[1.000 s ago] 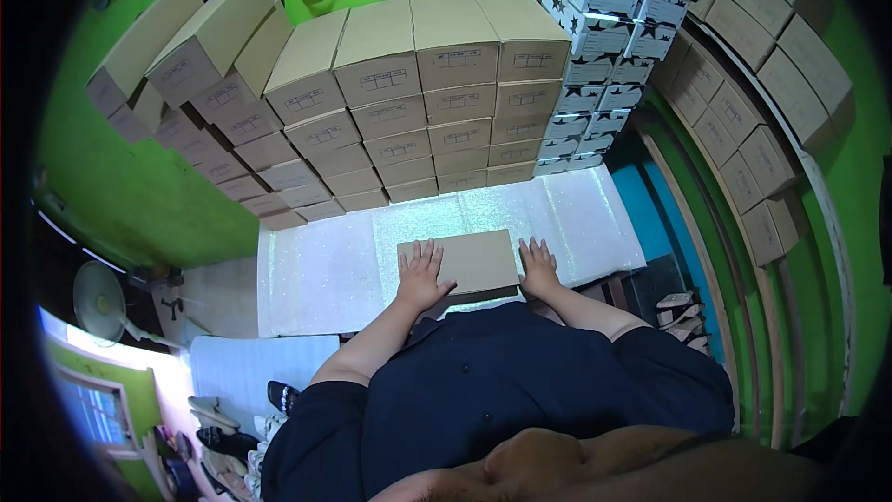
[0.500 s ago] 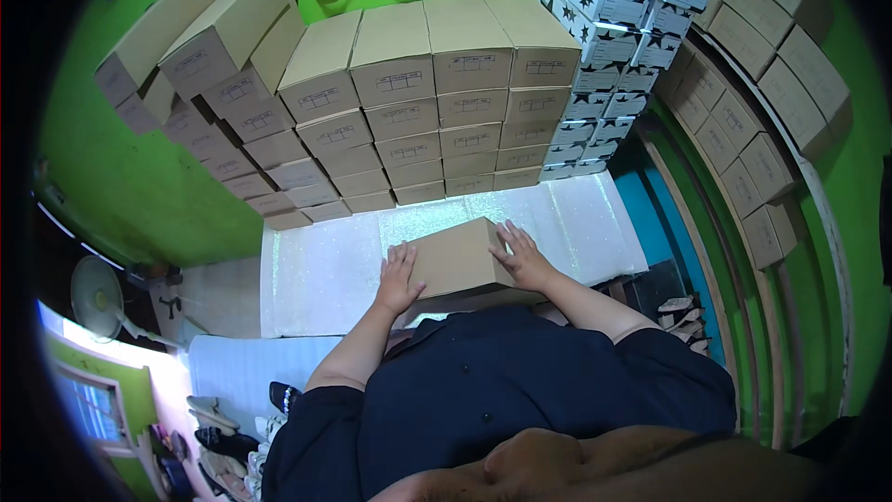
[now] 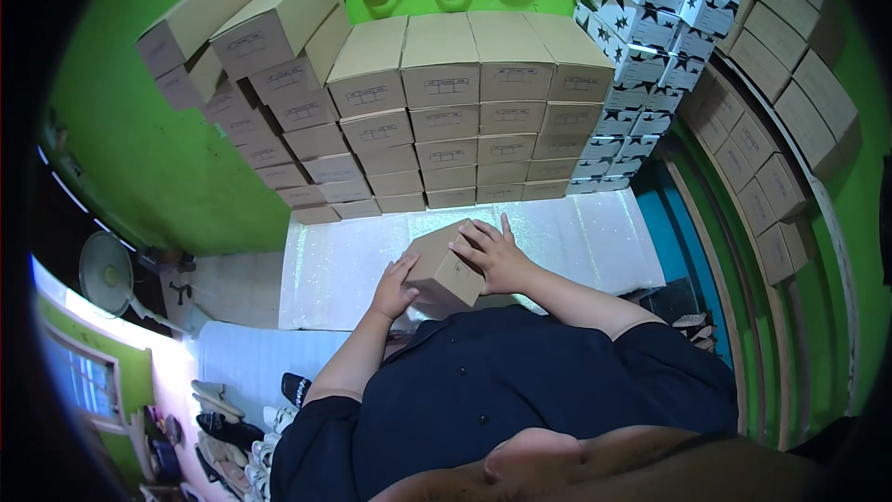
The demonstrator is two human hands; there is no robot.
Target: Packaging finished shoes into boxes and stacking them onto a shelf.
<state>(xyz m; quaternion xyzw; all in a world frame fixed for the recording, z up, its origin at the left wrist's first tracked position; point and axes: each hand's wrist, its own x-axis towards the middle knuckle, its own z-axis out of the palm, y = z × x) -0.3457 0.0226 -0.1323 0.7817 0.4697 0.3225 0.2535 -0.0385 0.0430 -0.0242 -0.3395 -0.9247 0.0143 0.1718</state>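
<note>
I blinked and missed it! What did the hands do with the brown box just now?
The brown box, lying flat a second ago, has been turned and tipped up at an angle. The left hand and right hand kept hold of it, shifting their grip. The stacked boxes behind did not move.

Both bare hands raised in front of the chest, pressed to opposite sides of a held load.

Left hand [image 3: 394, 286] at about 9 o'clock of that load, palm turned inward, fingers together and pointing up toward 12, thumb tucked along the near edge; left forearm bare, running down toward 7 o'clock to a dark short sleeve. Right hand [image 3: 495, 256] at about 2 o'clock, laid flat over the top and far side, fingers spread and pointing toward 11, wrist bent slightly; right forearm bare, stretching out toward 4 o'clock to its sleeve. Elbows bent, held out from the trunk, both hands close together and level.
</note>
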